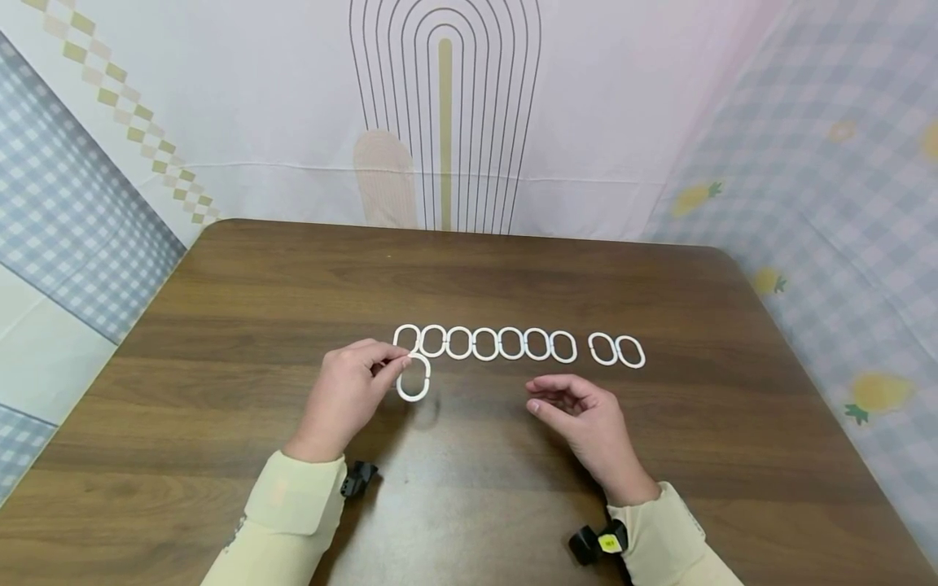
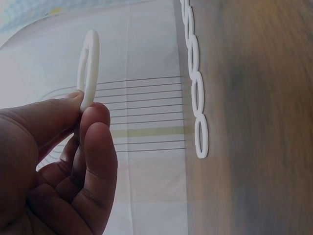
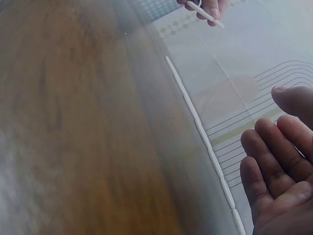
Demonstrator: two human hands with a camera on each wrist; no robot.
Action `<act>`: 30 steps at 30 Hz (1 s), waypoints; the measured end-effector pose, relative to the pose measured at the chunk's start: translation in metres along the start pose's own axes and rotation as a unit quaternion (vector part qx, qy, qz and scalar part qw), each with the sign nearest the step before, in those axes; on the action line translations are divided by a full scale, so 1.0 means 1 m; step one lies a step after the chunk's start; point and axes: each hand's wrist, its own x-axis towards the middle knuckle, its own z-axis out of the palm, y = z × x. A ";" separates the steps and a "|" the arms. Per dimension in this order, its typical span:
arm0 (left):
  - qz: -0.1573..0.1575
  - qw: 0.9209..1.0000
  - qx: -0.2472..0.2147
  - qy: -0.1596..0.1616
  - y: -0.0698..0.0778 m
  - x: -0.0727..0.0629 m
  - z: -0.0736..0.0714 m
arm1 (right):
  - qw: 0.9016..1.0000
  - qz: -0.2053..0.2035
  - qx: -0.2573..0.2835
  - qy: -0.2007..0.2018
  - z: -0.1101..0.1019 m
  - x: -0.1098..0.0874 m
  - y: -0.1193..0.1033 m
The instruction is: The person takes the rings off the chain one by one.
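Between thumb and fingers, my left hand (image 1: 350, 389) pinches a white oval plastic ring (image 1: 400, 389), held up above the table. A small gap shows in that ring's side, and the left wrist view gives its thin edge (image 2: 95, 63). Just beyond the hand lies a row of several like rings (image 1: 485, 344), side by side along the table. My right hand (image 1: 586, 419) hovers in front of the row's right part, fingers loosely bent and nothing in them. In the right wrist view its palm (image 3: 288, 196) faces the camera.
Two more white rings (image 1: 630, 352) lie together, a short gap to the right of the row. Everything rests on a brown wooden table (image 1: 469, 505). Patterned cloth (image 1: 601, 106) hangs behind its far edge and along both sides.
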 end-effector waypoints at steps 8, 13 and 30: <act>-0.011 1.000 0.006 -0.007 -0.003 0.000 -0.001 | 1.000 0.002 -0.001 -0.002 0.000 0.000 -0.001; -0.017 1.000 0.008 -0.009 -0.005 0.000 -0.002 | 1.000 0.005 -0.004 -0.003 0.000 0.000 -0.001; -0.027 0.999 0.006 -0.017 -0.012 0.003 -0.004 | 1.000 0.004 -0.004 -0.001 0.000 -0.001 -0.002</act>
